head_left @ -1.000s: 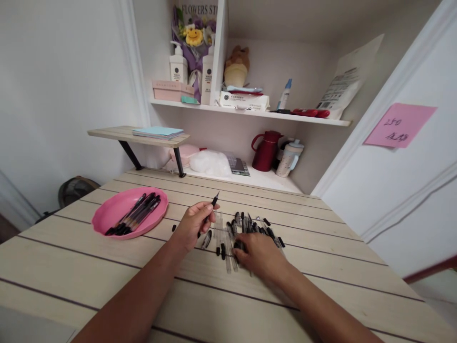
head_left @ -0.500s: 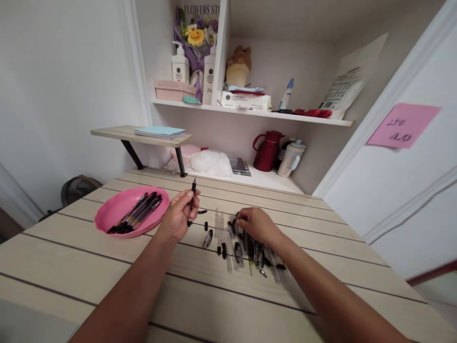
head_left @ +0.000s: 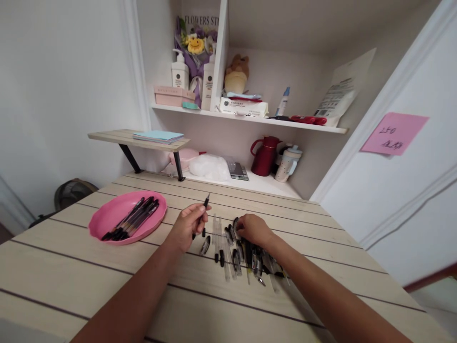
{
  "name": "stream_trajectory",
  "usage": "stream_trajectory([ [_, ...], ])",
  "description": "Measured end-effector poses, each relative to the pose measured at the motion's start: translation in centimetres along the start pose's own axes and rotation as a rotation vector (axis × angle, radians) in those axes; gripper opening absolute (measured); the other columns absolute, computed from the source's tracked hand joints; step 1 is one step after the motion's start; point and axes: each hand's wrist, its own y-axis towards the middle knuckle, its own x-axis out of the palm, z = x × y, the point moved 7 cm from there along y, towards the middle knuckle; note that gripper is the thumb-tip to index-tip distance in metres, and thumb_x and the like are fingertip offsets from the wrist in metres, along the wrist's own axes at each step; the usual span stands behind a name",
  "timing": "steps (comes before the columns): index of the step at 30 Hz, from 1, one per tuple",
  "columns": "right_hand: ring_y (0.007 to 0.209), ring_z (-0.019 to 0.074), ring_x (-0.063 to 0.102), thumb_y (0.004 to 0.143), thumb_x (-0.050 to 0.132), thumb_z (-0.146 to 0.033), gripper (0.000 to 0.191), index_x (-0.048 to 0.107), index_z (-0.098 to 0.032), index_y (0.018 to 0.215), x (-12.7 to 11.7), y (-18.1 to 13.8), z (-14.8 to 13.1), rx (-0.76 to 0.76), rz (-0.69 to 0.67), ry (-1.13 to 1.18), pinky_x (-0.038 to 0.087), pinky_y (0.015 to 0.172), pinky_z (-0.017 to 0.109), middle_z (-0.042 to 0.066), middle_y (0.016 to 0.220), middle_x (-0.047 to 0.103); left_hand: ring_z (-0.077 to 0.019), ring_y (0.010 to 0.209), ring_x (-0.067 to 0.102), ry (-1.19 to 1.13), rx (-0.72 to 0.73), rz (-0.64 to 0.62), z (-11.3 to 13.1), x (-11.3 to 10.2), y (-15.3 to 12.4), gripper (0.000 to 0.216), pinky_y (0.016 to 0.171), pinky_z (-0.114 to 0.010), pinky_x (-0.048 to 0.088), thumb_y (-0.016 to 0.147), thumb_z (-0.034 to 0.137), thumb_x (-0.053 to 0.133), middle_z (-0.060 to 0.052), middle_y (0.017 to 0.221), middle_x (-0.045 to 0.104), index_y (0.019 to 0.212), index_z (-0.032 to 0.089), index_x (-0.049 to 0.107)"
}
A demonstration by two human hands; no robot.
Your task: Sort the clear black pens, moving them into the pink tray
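My left hand (head_left: 187,225) is closed round a thin black pen part (head_left: 202,212) that points up and to the right, just above the wooden table (head_left: 71,281). My right hand (head_left: 253,229) rests on the far end of a scattered pile of pen parts (head_left: 235,252), fingers curled and pinching among the black and clear pieces; what they hold is hidden. A pink oval tray (head_left: 107,219) with several assembled black pens (head_left: 134,218) lies to the left of my left hand.
Behind the table a low shelf carries a dark red jug (head_left: 264,155), a speckled cup (head_left: 289,163) and a white bag (head_left: 210,166). A small wooden riser (head_left: 139,139) holds a blue notebook. A pink note (head_left: 392,134) hangs on the right wall.
My left hand moved right, back towards the pile, and the pen part in it tilted to the right. My right hand stayed at the pile's far end. The view dropped slightly.
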Motion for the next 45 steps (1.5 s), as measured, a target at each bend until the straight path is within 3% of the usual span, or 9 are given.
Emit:
stream_trajectory([
  [4, 0.064, 0.0157, 0.055, 0.059, 0.056, -0.018, 0.010, 0.066, -0.019, 0.063, -1.3, -0.4, -0.1, -0.023, 0.077, 0.160, 0.035, 0.056, 0.024, 0.003, 0.066, 0.065, -0.0018, 0.034, 0.036, 0.140, -0.083, -0.024, -1.6, 0.5, 0.0, 0.024, 0.032, -0.016, 0.019, 0.071, 0.033, 0.056, 0.002, 0.057, 0.053, 0.082, 0.012, 0.061],
  [10, 0.050, 0.0084, 0.049, 0.065, 0.058, -0.028, 0.021, 0.062, -0.016, 0.082, -3.4, -0.9, -0.5, 0.018, 0.187, 1.167, 0.036, 0.049, 0.021, 0.000, 0.064, 0.061, -0.0025, 0.033, 0.035, 0.317, -0.166, -0.024, -2.7, 1.4, -0.4, 0.029, 0.031, -0.016, 0.021, 0.068, 0.034, 0.058, 0.003, 0.054, 0.052, 0.086, 0.012, 0.062],
  [14, 0.054, 0.0082, 0.053, 0.061, 0.065, -0.029, 0.024, 0.062, -0.015, 0.080, -3.6, -0.8, -1.7, 0.050, 0.279, 1.421, 0.035, 0.049, 0.019, 0.003, 0.070, 0.064, -0.0023, 0.032, 0.034, 0.328, -0.170, -0.026, -2.9, 1.7, -0.6, 0.030, 0.031, -0.016, 0.021, 0.067, 0.035, 0.058, 0.003, 0.053, 0.052, 0.086, 0.012, 0.061],
  [23, 0.047, 0.0063, 0.044, 0.056, 0.068, -0.028, 0.022, 0.065, -0.015, 0.072, -3.1, -0.5, -3.0, 0.093, 0.298, 1.486, 0.027, 0.043, 0.020, -0.002, 0.060, 0.058, -0.0026, 0.032, 0.035, 0.264, -0.162, -0.015, -3.0, 1.6, -0.2, 0.030, 0.030, -0.015, 0.020, 0.069, 0.038, 0.056, 0.003, 0.054, 0.052, 0.085, 0.013, 0.060],
  [28, 0.046, 0.0060, 0.042, 0.056, 0.068, -0.028, 0.022, 0.064, -0.015, 0.073, -4.4, -0.5, -2.9, 0.067, 0.386, 1.480, 0.026, 0.043, 0.020, -0.001, 0.061, 0.058, -0.0022, 0.032, 0.034, 0.221, -0.117, -0.018, -2.4, 2.3, 0.4, 0.032, 0.031, -0.016, 0.019, 0.069, 0.038, 0.056, 0.003, 0.055, 0.052, 0.088, 0.012, 0.061],
  [32, 0.047, 0.0069, 0.042, 0.059, 0.066, -0.031, 0.022, 0.063, -0.016, 0.075, -6.0, -0.8, -2.3, 0.055, 0.511, 1.458, 0.029, 0.044, 0.022, -0.001, 0.063, 0.059, -0.0025, 0.034, 0.036, 0.217, -0.078, -0.040, -1.5, 3.3, 0.9, 0.034, 0.032, -0.016, 0.019, 0.069, 0.037, 0.057, 0.002, 0.056, 0.052, 0.090, 0.011, 0.061],
  [39, 0.048, 0.0081, 0.044, 0.057, 0.066, -0.033, 0.023, 0.064, -0.015, 0.071, -7.5, -1.8, -1.5, 0.001, 0.465, 1.346, 0.033, 0.047, 0.023, 0.000, 0.061, 0.058, -0.0031, 0.034, 0.035, 0.262, -0.041, -0.053, -1.1, 5.9, 1.6, 0.031, 0.034, -0.017, 0.019, 0.068, 0.035, 0.058, 0.002, 0.053, 0.052, 0.088, 0.011, 0.063],
  [45, 0.048, 0.0089, 0.044, 0.059, 0.064, -0.032, 0.019, 0.062, -0.015, 0.067, -8.6, -2.6, 0.6, -0.007, 0.534, 1.306, 0.035, 0.049, 0.024, -0.001, 0.057, 0.055, -0.0065, 0.037, 0.038, 0.340, 0.099, 0.046, -1.1, 8.2, 2.3, 0.029, 0.038, -0.019, 0.025, 0.067, 0.035, 0.059, 0.001, 0.052, 0.053, 0.085, 0.013, 0.066],
])
